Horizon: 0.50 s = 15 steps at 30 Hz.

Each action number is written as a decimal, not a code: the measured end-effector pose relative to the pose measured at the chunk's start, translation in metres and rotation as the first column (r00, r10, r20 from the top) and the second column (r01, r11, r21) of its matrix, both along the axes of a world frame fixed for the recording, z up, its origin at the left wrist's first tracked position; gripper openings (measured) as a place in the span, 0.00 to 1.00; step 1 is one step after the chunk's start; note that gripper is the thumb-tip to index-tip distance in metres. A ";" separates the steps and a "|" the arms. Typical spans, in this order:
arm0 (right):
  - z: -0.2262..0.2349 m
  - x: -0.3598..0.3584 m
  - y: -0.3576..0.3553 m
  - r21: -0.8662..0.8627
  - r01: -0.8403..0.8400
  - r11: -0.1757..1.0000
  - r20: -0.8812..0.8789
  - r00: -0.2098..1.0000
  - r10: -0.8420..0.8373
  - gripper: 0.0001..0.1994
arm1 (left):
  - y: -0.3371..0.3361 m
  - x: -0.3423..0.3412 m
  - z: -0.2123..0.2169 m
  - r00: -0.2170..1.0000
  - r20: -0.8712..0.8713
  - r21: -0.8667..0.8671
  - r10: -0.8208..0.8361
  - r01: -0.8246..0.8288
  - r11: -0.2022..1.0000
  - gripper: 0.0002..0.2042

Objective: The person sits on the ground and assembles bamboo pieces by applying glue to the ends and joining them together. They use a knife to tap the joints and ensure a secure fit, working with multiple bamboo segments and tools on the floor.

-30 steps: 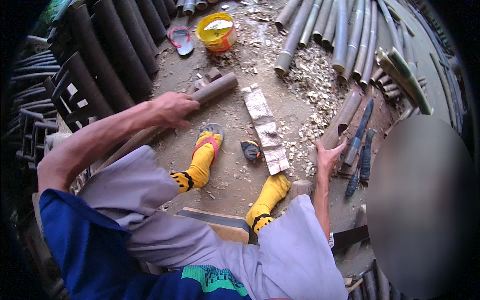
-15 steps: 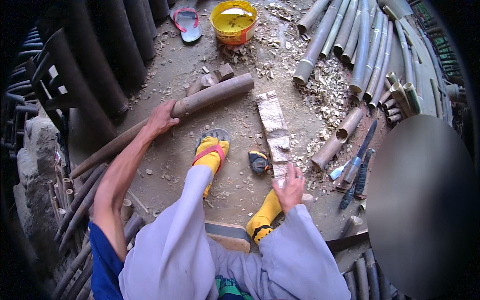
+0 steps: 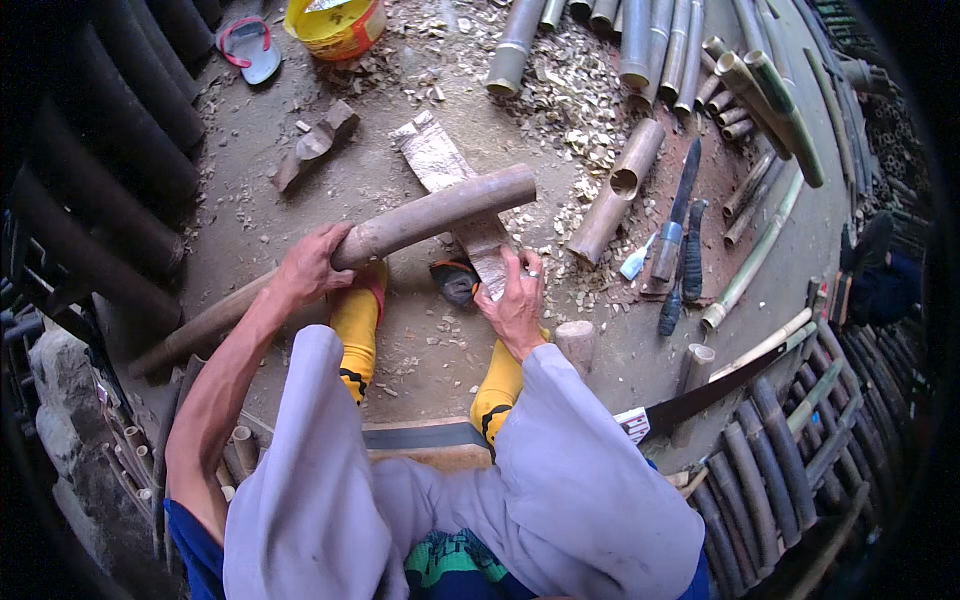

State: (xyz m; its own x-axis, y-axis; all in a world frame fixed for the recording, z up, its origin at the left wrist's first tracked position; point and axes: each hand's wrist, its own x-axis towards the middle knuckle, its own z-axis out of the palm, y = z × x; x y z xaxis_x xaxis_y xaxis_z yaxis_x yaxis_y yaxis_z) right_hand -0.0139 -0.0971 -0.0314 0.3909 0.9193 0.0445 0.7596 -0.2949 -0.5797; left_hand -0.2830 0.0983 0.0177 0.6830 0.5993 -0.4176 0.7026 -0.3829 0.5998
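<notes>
My left hand (image 3: 316,264) is wrapped round a long brown bamboo pole (image 3: 440,212), which slants from lower left to upper right. Beneath the pole's far end runs a flat pale strip (image 3: 432,150) with a wrinkled surface, partly covered by it. At the strip's near end the fingers of my right hand (image 3: 515,308) are closed on its edge. Just left of that hand lies a black and orange tape measure (image 3: 455,282). My feet in yellow socks are on the ground on either side.
A notched bamboo piece (image 3: 598,215), a long knife (image 3: 683,185) and a black-handled tool (image 3: 693,250) lie to the right. Wood blocks (image 3: 318,147) sit at the upper left. A yellow bucket (image 3: 345,30), bamboo poles (image 3: 515,45) and a saw (image 3: 725,385) surround the spot.
The bamboo pole has come off the wood blocks and moved right across the strip. The strip's far end now leans left. The view has shifted to the right.
</notes>
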 end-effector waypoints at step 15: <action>-0.004 0.001 -0.005 0.101 0.029 0.994 -0.058 0.998 -0.023 0.27 | -0.010 0.018 0.011 0.985 -0.156 0.113 0.071 -0.054 0.992 0.34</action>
State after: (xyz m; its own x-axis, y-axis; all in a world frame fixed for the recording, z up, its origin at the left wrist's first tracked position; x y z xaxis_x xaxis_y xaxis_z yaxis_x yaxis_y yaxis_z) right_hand -0.0131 -0.1022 -0.0359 0.4193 0.9006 0.1146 0.7175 -0.2514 -0.6496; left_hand -0.2652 0.0882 0.0290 0.5727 0.6859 -0.4490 0.8105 -0.3915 0.4357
